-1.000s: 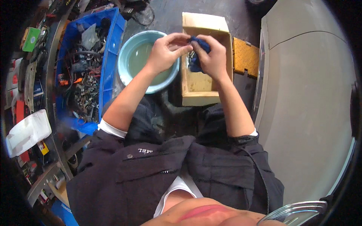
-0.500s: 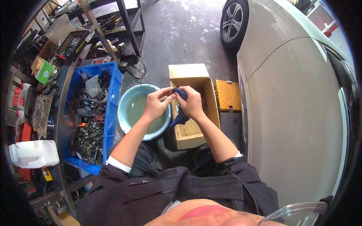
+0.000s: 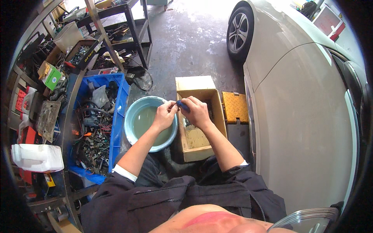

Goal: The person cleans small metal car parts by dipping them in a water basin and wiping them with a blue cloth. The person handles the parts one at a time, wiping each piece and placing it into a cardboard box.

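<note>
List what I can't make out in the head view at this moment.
All in the head view:
- Anything small pinched by the left hand: its fingers hide it.
- Most of the blue cloth: covered by the right hand.
- Part of the cardboard box's inside: behind the right hand and forearm.
- Many parts in the blue crate: too small.
- The rest of the car: cut off at the right edge.

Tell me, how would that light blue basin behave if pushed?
The basin probably feels heavy, since liquid covers its bottom. That liquid would likely slosh if shoved. Its broad, round shape suggests it may slide rather than tip.
</note>
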Demonstrator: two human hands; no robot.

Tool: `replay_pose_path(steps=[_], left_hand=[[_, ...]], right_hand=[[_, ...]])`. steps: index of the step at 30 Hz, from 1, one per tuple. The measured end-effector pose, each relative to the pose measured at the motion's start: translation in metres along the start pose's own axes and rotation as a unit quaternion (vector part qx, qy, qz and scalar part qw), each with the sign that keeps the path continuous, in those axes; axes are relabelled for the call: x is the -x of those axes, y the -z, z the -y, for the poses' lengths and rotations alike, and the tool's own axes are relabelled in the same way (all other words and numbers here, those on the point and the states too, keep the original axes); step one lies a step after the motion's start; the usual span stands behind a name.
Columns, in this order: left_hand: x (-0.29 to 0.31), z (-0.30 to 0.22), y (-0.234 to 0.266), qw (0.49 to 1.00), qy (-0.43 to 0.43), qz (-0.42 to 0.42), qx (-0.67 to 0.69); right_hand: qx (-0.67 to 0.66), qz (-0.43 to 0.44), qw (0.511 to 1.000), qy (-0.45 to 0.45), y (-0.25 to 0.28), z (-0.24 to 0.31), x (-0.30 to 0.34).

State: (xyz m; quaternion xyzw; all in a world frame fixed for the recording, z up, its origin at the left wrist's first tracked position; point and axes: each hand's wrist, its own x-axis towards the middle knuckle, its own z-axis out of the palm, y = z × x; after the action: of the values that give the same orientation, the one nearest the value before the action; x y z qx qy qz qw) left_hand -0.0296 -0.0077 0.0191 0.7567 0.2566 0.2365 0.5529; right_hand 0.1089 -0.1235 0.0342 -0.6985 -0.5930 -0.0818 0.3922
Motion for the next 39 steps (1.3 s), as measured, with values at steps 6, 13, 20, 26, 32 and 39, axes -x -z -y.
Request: replay_pose_path(steps=[6, 13, 20, 26, 32, 39], left_hand=[[-0.001, -0.011, 0.012, 0.994, -0.083, -0.028, -0.066], [-0.005, -0.012, 0.029, 0.927, -0.305, -0.042, -0.215], [0.003, -0.004, 0.007, 0.991, -0.116, -0.059, -0.016], [0.005, 0.013, -0.027, 0.908, 0.049, -0.122, 0.398], [0.004, 0.021, -0.025, 0.877, 0.086, -0.09, 0.464], [-0.006, -0.014, 0.012, 0.982, -0.16, -0.048, -0.086]], right_hand=[[-0.055, 0.002, 0.997, -0.052, 0.007, 0.006, -0.001], [-0.063, 0.06, 0.996, -0.036, 0.019, 0.007, -0.004], [-0.189, 0.032, 0.977, -0.089, 0.017, 0.01, -0.003], [-0.259, -0.023, 0.949, -0.177, -0.002, 0.023, 0.0], [-0.26, -0.023, 0.939, -0.225, -0.018, 0.024, 0.002], [-0.107, 0.042, 0.988, -0.108, 0.006, 0.001, -0.003]])
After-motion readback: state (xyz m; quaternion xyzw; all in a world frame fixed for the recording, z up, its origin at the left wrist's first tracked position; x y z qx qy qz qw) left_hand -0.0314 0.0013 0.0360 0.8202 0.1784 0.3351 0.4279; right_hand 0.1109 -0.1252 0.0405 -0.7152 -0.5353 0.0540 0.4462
